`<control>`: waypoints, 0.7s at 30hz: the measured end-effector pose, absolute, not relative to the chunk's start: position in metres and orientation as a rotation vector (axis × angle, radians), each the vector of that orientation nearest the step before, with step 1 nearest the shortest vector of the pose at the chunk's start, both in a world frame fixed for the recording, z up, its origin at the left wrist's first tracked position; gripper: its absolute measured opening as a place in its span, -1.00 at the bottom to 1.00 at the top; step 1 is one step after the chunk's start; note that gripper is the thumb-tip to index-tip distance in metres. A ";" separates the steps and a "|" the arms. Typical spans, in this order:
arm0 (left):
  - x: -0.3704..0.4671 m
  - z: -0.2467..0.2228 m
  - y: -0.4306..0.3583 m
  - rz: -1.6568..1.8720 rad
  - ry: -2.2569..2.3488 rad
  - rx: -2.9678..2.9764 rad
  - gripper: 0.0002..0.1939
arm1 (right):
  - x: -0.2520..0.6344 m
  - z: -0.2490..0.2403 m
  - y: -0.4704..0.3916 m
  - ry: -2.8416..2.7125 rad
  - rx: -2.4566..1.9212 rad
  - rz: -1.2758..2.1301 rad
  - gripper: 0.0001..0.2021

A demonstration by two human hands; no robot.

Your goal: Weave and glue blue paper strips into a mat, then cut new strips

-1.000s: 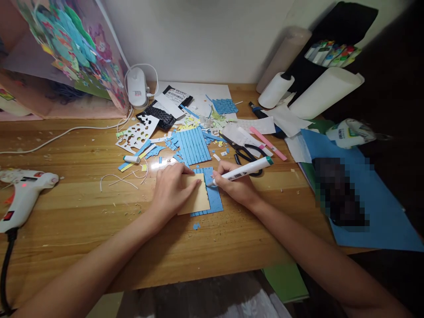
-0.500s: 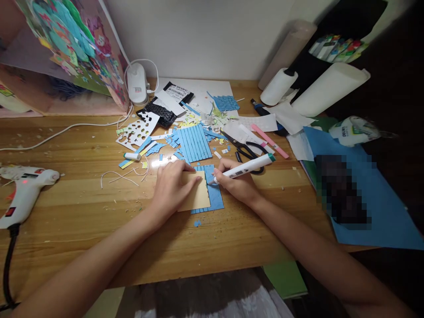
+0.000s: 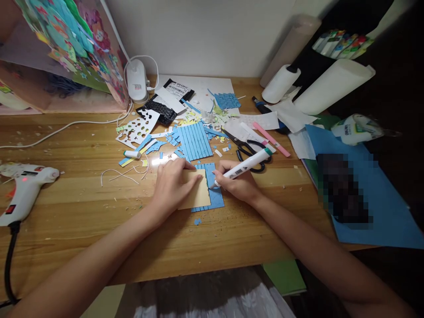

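Note:
My left hand point(image 3: 172, 181) holds a cream card point(image 3: 197, 194) down on a blue sheet point(image 3: 217, 196), with the thumb along the card and the other fingers curled at its far edge. Dark lines show on the blue sheet's left part, which the card mostly covers. My right hand point(image 3: 240, 183) is closed around a white marker point(image 3: 250, 163) with a green end. The marker leans, its tip touching the blue sheet beside the card's right edge. A striped blue piece point(image 3: 195, 141) lies just beyond my hands. The marker's white cap point(image 3: 131, 154) rests to the left.
Black-handled scissors point(image 3: 245, 150) lie beyond my right hand, near a pink strip point(image 3: 271, 139). Paper scraps point(image 3: 172, 137) spread behind the work. A glue gun point(image 3: 26, 190) with a lit red light is at left. A large blue sheet point(image 3: 380, 212) covers the right edge.
The marker tip has moved slightly down along the card's right edge, toward me. My left hand and the card stay in place; the view has shifted a little.

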State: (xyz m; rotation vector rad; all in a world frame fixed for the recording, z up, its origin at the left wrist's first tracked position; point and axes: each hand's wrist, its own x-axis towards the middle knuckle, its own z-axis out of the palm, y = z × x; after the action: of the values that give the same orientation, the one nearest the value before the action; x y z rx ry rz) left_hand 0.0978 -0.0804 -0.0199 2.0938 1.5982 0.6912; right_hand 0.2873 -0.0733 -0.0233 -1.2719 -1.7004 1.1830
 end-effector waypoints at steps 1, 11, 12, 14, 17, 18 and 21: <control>0.098 -0.020 -0.080 0.689 1.598 2.094 -0.84 | 0.287 -0.023 -0.073 -1.703 -1.273 1.186 -0.71; 0.098 -0.020 -0.080 0.681 1.597 2.088 -0.85 | 0.287 -0.023 -0.074 -1.722 -1.258 1.156 -0.71; 0.098 -0.020 -0.080 0.683 1.599 2.087 -0.85 | 0.287 -0.023 -0.074 -1.726 -1.256 1.144 -0.71; 0.098 -0.021 -0.080 0.688 1.599 2.086 -0.84 | 0.287 -0.022 -0.075 -1.736 -1.257 1.144 -0.72; 0.097 -0.022 -0.079 0.696 1.596 2.086 -0.84 | 0.288 -0.021 -0.076 -1.741 -1.277 1.180 -0.72; 0.097 -0.022 -0.079 0.698 1.595 2.087 -0.84 | 0.289 -0.021 -0.076 -1.738 -1.281 1.193 -0.73; 0.097 -0.021 -0.079 0.696 1.595 2.088 -0.84 | 0.289 -0.022 -0.077 -1.743 -1.262 1.232 -0.73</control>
State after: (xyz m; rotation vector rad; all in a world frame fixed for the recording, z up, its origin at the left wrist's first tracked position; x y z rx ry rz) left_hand 0.0974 -0.0795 -0.0213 2.0883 1.5947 0.6962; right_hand 0.2891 -0.0772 -0.0220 -1.2621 -1.7427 1.2320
